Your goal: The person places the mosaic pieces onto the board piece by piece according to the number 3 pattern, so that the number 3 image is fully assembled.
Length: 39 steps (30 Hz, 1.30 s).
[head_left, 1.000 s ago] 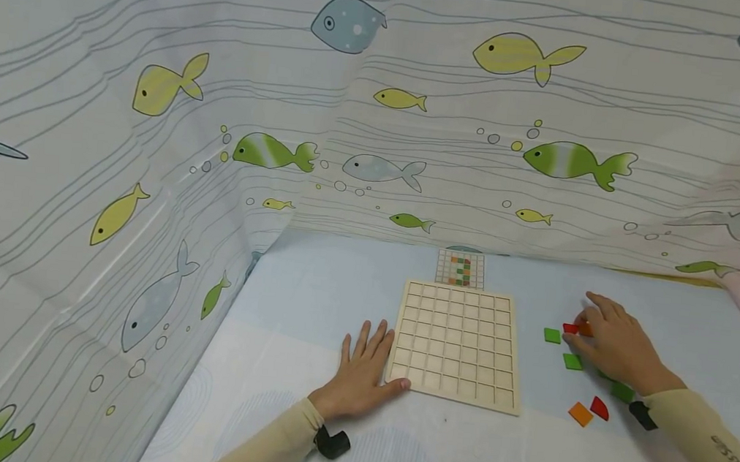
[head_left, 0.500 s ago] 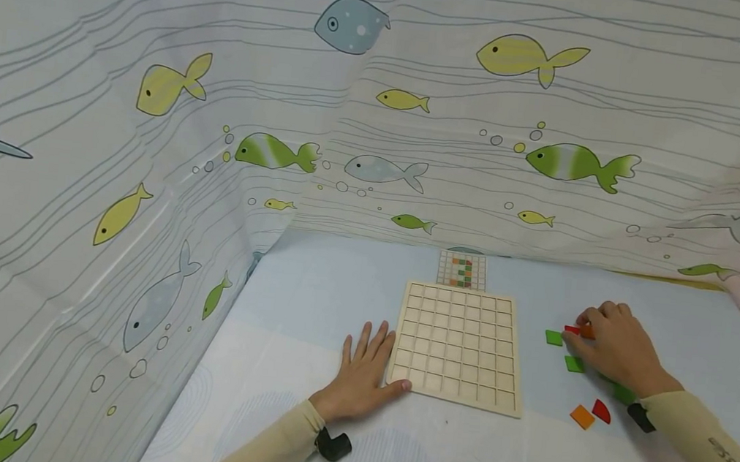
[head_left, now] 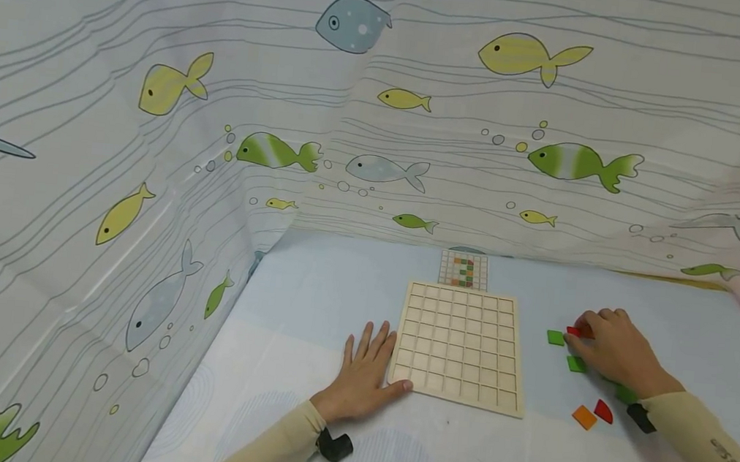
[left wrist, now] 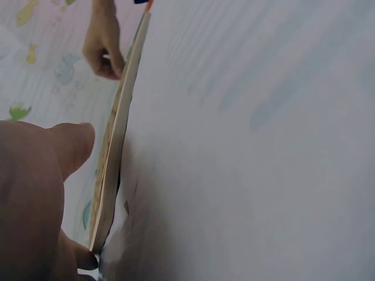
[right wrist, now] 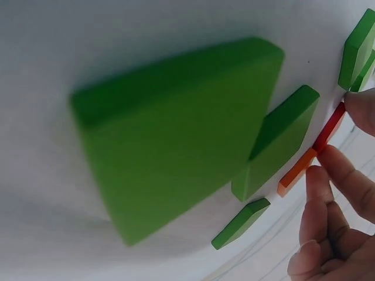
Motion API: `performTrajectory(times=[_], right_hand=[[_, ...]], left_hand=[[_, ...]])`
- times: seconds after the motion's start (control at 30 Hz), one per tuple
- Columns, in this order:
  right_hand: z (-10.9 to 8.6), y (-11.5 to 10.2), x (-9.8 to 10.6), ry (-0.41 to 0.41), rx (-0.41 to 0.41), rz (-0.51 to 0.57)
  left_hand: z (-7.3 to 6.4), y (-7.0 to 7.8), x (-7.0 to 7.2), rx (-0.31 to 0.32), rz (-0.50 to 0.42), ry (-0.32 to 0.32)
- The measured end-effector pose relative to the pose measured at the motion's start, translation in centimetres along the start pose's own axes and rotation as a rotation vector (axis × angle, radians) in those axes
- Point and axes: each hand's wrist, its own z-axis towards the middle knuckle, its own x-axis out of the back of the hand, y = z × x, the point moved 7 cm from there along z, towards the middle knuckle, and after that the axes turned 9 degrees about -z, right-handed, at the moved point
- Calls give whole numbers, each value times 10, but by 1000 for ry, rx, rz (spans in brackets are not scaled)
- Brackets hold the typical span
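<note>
At the right of the head frame, the right hand (head_left: 617, 352) pinches the red tile (right wrist: 330, 127) between thumb and forefinger. The tile should be light, stiff and slightly slippery, best held by its thin opposite edges. The left hand (head_left: 360, 380) lies spread, touching the wooden board (head_left: 459, 341).

The pale wooden board (head_left: 460, 349) lies flat, its grid upward, toward the far edge of the table (head_left: 326, 278). The red piece (right wrist: 330, 127) is nearer to the right edge, just beside the orange piece (right wrist: 296, 172).
</note>
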Motion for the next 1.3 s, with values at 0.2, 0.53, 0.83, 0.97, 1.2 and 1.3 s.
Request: performTrajectory(times=[0.2, 0.53, 0.83, 0.97, 1.2, 1.3], right_hand=[[1, -4, 1, 12, 35, 33], [1, -6, -1, -17, 47, 110], [-2, -5, 2, -23, 32, 150], [-2, -6, 2, -22, 28, 153], [1, -5, -1, -64, 15, 167], [3, -4, -3, -91, 7, 170]], left_hand=[[0, 1, 1, -26, -9, 20], [-1, 0, 0, 19, 29, -5], [-3, -2, -1, 20, 42, -9], [-3, -2, -1, 18, 43, -7], [-3, -1, 0, 15, 42, -6], [-3, -2, -1, 15, 39, -5]])
